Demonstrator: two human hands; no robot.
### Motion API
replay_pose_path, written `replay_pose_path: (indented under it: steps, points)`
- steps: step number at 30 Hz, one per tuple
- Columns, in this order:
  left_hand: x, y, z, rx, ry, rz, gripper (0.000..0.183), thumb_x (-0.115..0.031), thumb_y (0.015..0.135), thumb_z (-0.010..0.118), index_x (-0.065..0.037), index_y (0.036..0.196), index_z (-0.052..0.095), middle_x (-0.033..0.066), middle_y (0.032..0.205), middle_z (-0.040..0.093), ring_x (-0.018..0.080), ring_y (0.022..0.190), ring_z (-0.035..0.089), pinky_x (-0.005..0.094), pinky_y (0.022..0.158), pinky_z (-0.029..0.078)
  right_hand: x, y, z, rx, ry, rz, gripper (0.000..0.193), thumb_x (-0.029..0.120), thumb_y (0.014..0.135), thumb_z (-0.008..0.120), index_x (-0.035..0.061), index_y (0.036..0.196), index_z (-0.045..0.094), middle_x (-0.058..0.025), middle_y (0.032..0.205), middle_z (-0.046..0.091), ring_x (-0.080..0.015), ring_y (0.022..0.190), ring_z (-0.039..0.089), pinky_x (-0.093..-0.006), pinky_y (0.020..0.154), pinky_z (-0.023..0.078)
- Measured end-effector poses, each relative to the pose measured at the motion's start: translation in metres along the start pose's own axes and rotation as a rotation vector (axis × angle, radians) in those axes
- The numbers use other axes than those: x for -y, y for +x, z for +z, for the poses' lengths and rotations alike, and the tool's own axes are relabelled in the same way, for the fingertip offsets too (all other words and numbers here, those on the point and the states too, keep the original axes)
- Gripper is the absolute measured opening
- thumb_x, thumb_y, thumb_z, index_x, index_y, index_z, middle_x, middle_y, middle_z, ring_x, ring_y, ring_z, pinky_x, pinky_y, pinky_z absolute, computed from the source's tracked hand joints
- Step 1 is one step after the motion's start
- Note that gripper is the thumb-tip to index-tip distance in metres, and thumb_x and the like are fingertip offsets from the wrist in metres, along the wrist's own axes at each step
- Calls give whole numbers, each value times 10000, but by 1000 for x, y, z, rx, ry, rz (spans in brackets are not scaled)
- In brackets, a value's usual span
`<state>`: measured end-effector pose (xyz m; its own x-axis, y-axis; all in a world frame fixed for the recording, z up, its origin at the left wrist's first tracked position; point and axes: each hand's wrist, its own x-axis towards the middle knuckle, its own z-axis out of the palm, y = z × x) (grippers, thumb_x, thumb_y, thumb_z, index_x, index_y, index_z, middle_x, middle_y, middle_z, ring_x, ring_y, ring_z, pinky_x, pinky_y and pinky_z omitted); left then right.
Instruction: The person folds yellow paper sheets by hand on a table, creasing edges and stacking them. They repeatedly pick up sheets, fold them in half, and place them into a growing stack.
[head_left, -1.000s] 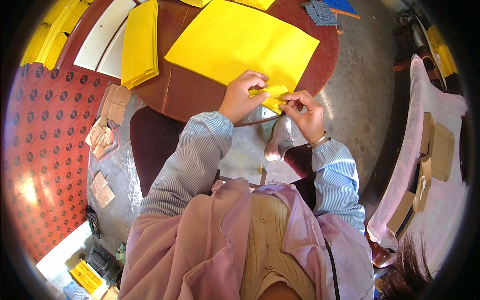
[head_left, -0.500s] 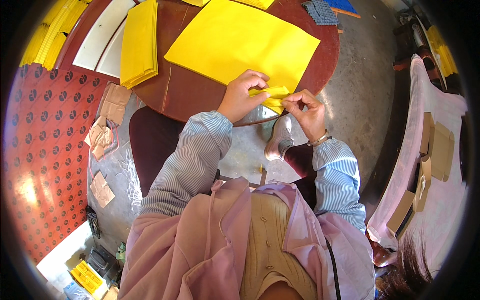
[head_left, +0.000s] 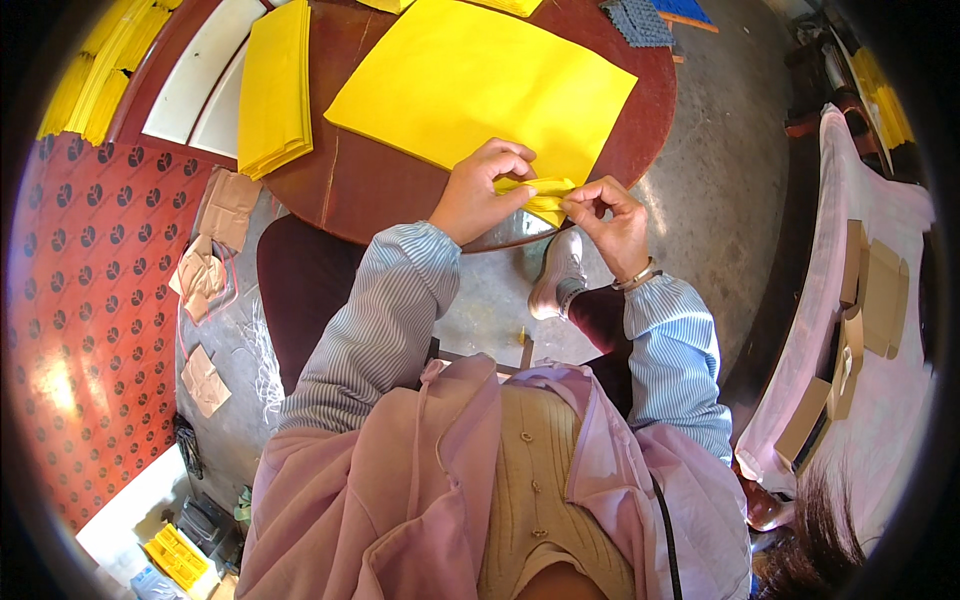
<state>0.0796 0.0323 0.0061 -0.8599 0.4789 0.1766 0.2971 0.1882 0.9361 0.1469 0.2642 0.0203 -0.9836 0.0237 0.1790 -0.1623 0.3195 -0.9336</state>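
Note:
A large, flat yellow sheet [head_left: 480, 90], perhaps several layers thick, lies on a round dark red table [head_left: 400, 185]. Its near corner [head_left: 548, 200] is turned up in folds at the table's front edge. My left hand [head_left: 482, 190] is closed over the left part of these folds, thumb in front and fingers curled behind. On the right, my right hand [head_left: 615, 225] pinches the end of the folds between thumb and forefinger. I cannot tell how many layers are between the fingers.
A pile of folded yellow sheets [head_left: 275, 90] lies on the table's left side. A grey textured mat [head_left: 638, 22] is at the far right edge. Open cardboard boxes [head_left: 850, 350] rest on a pink-covered surface to the right. Brown paper [head_left: 203, 275] lies on the floor at left.
The view has shifted very slightly. Both hands keep their hold on the folded corner, with barely any movement.

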Motion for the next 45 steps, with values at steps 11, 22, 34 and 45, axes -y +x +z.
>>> replay_pose_path:
  steps: [11, 22, 34, 45]
  points:
    - [-3, 1, -1, -31, 9, 45, 147, -87, 844, 791, -26, 964, 732, 139, 1241, 691, 281, 1140, 700, 372, 988, 558, -4, 0, 0, -3, 9, -9, 103, 24, 870, 833, 8, 953, 774, -7, 857, 665, -76, 741, 592, -241, 686, 484]
    - [-3, 0, -3, 23, 36, 21, 143, -50, 887, 779, -34, 1010, 708, 131, 1289, 663, 257, 1222, 650, 360, 1053, 522, -3, 1, -1, 1, 40, 10, 79, 49, 880, 822, 18, 929, 769, -7, 851, 667, -90, 749, 582, -259, 696, 466]
    - [-3, 0, -3, 22, 46, 24, 138, -54, 887, 783, -34, 1003, 712, 125, 1290, 665, 252, 1219, 652, 354, 1049, 529, -2, 1, 0, 2, 71, 27, 59, 38, 881, 805, 19, 916, 760, -2, 846, 662, -88, 752, 581, -259, 695, 455]
    - [-4, 0, -3, 19, 27, 13, 148, -59, 883, 792, -37, 1003, 709, 124, 1292, 667, 254, 1219, 655, 352, 1047, 529, -1, 1, 1, -10, 60, 24, 52, 27, 872, 790, 16, 909, 755, 0, 840, 657, -84, 754, 579, -253, 692, 451]
